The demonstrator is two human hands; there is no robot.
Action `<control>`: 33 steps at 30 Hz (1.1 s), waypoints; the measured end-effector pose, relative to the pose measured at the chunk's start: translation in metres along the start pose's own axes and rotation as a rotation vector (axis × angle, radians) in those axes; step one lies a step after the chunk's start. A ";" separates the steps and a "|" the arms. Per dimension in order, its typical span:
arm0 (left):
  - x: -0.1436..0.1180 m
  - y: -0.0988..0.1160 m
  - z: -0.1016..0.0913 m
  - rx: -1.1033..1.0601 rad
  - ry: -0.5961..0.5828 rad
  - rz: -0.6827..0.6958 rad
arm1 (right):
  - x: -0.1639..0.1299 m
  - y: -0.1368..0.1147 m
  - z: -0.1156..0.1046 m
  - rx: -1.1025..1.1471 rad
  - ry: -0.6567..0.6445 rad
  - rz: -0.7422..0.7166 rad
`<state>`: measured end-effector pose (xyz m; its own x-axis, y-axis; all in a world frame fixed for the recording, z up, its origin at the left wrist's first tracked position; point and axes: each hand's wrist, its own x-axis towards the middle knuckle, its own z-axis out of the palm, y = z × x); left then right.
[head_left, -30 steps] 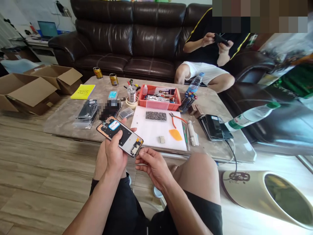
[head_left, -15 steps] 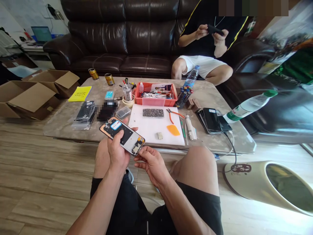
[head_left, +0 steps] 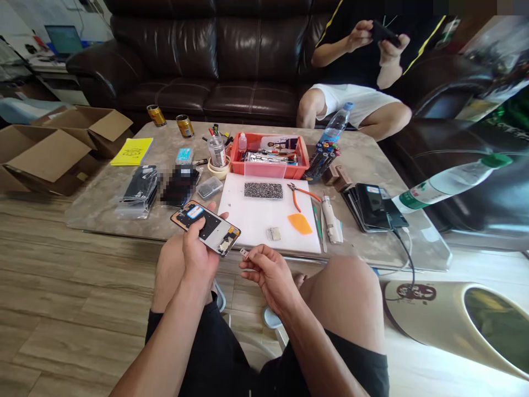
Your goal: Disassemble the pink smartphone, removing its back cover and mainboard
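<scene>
My left hand (head_left: 200, 242) is closed around an opened smartphone (head_left: 215, 230), thumb lying across its inner face. The phone shows a black and grey frame, a blue-edged label and exposed parts at its lower right end. Just right of that end, my right hand (head_left: 268, 273) pinches a small pale SIM card tray (head_left: 244, 253) between thumb and fingertips, apart from the phone. Beyond the hands lies a white mat (head_left: 243, 226) with a box of small screws (head_left: 263, 191), orange-handled cutters (head_left: 295, 197), an orange pry pick (head_left: 300, 224) and a small metallic piece (head_left: 273, 234).
A red tool bin (head_left: 303, 165) stands behind the mat. Several phones (head_left: 367, 207) and a tilted water bottle (head_left: 446, 184) are at the right. Bagged items (head_left: 139, 190) lie at the left. A person (head_left: 372, 66) sits on the sofa opposite, holding a phone.
My right hand has moved right, away from the phone's end, with the SIM card tray now visible in its fingers. The view has shifted slightly.
</scene>
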<state>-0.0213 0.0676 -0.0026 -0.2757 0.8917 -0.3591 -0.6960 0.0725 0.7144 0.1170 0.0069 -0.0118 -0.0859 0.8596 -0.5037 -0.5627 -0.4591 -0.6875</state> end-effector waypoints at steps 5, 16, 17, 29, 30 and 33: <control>0.007 0.003 0.001 -0.031 -0.005 -0.031 | 0.036 -0.006 -0.008 -0.278 0.134 -0.097; 0.007 0.006 -0.005 0.007 -0.120 -0.092 | 0.090 -0.014 0.004 -0.632 0.210 -0.110; 0.006 0.007 -0.005 0.012 -0.129 -0.093 | 0.086 -0.014 0.004 -0.641 0.211 -0.117; -0.023 0.017 0.004 0.152 -0.193 -0.228 | -0.009 -0.031 -0.005 -1.047 -0.443 -0.711; -0.027 0.018 0.005 0.163 -0.216 -0.249 | -0.011 -0.033 -0.004 -1.064 -0.484 -0.696; -0.041 0.018 0.004 0.180 -0.295 -0.317 | -0.018 -0.034 -0.001 -1.083 -0.559 -0.656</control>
<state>-0.0200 0.0345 0.0271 0.1504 0.8999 -0.4093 -0.5825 0.4152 0.6988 0.1383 0.0068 0.0208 -0.5159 0.8408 0.1639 0.2626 0.3373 -0.9040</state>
